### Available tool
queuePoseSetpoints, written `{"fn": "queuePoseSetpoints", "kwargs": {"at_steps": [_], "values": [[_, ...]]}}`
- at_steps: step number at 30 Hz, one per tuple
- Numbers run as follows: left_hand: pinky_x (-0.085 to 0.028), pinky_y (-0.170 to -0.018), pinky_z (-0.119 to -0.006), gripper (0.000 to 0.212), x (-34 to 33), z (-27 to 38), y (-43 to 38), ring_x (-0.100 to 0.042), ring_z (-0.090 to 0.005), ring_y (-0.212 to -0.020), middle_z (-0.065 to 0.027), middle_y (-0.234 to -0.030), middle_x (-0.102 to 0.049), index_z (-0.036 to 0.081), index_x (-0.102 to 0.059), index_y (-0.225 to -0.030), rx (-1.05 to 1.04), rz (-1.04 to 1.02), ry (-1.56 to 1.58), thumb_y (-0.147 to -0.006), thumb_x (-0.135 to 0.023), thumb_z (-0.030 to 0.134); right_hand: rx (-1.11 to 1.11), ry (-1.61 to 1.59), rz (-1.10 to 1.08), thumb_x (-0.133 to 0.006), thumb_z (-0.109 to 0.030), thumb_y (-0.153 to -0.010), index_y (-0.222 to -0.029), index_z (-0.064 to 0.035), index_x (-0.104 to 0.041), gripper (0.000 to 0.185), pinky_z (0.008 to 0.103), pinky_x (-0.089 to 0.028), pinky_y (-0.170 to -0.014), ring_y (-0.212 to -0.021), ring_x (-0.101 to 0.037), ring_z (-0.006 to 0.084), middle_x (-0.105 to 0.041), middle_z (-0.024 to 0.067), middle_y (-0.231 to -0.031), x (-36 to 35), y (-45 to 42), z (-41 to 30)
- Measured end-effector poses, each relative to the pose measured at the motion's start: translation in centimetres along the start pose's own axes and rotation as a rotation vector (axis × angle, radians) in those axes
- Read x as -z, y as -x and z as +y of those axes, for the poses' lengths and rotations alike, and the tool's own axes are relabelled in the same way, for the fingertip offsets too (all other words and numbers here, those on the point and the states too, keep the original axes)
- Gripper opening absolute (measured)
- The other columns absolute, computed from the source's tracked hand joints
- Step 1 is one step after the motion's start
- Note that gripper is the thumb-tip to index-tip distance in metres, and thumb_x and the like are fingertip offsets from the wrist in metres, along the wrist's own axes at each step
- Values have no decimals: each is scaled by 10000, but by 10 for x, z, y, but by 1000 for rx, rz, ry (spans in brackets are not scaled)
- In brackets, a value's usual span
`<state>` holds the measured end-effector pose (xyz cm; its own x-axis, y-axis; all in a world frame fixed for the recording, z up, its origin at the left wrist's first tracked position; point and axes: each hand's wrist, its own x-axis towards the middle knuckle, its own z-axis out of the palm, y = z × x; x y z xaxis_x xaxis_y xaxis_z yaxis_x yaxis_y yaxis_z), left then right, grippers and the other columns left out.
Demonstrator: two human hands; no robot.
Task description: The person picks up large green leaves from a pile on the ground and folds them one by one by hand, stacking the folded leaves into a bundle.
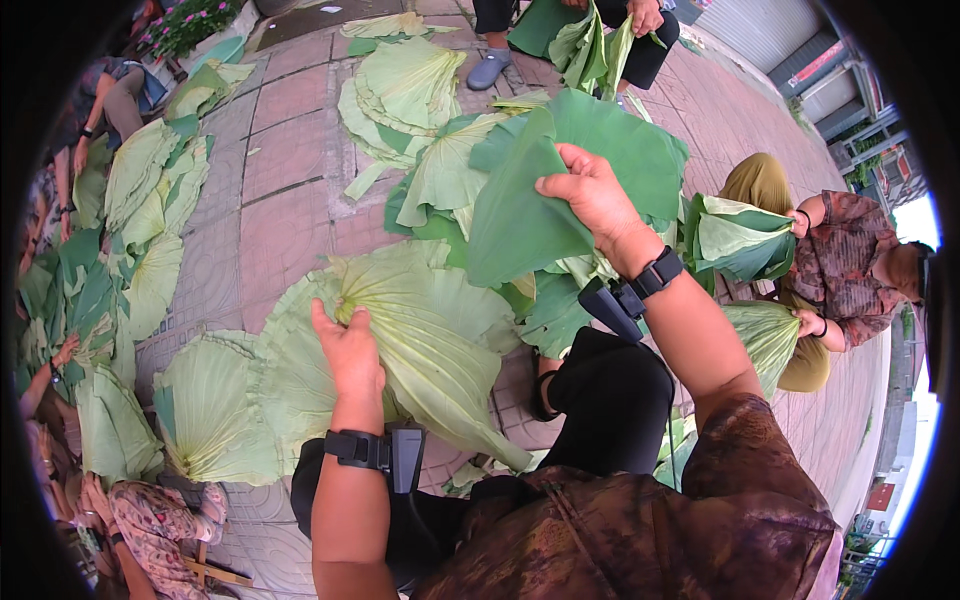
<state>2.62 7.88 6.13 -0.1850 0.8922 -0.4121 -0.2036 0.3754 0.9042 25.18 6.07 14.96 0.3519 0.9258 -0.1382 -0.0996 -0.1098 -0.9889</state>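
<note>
Large lotus leaves lie in overlapping stacks before me. My left hand [351, 346] is at the narrow ribbed end of a pale green lotus leaf [439, 352], thumb and fingers around its gathered centre. This leaf rests over a fanned stack of pale leaves [289, 382]. Up and to the right, my right hand [592, 191] pinches the edge of a darker green lotus leaf [525, 202] between thumb and fingers. That leaf is raised above a mixed pile, and another broad green leaf [619, 150] spreads behind my right hand.
A co-worker [847, 262] at the right holds leaves in both hands; another person's hands [645, 15] hold leaves at the top. More people and leaf stacks [142, 180] line the left side. Pink paving [281, 202] runs between the stacks. A wooden stool part [225, 574] shows lower left.
</note>
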Motion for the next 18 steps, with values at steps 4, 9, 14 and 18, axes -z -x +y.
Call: {"fn": "queuePoseSetpoints", "kwargs": {"at_steps": [4, 9, 14, 18], "values": [[-350, -733, -254, 402, 8, 8, 7, -422, -153, -863, -114, -1014, -408, 4, -309, -1083, -357, -172, -243, -692, -399, -20, 15, 102, -84, -457, 13, -614, -832, 14, -470, 219, 239, -414, -488, -546, -493, 122, -508, 50, -672, -15, 7, -13], [-348, -747, -291, 440, 19, 6, 18, -431, -254, -897, -176, -1001, -420, 18, -358, -1051, -583, -741, -606, -637, -499, 66, -146, 68, -118, -469, 5, -608, -801, 24, -449, 195, 243, -408, -461, -543, -486, 121, -495, 59, -677, -50, 21, -26], [-375, -703, -323, 446, 17, -4, 40, -460, -302, -839, -212, -894, -472, 13, -451, -951, -904, -544, -838, -566, -578, 198, -185, -30, -255, -486, -7, -613, -784, 21, -438, 180, 252, -404, -446, -539, -471, 128, -469, 59, -661, -87, 31, -20], [-381, -694, -320, 470, 25, 10, 36, -460, -299, -842, -225, -930, -445, -7, -414, -976, -558, -583, -784, -593, -570, 215, -170, -51, -351, -509, -122, -668, -806, -7, -433, 195, 230, -404, -490, -592, -480, 119, -472, 54, -683, -123, 43, -27]]}}
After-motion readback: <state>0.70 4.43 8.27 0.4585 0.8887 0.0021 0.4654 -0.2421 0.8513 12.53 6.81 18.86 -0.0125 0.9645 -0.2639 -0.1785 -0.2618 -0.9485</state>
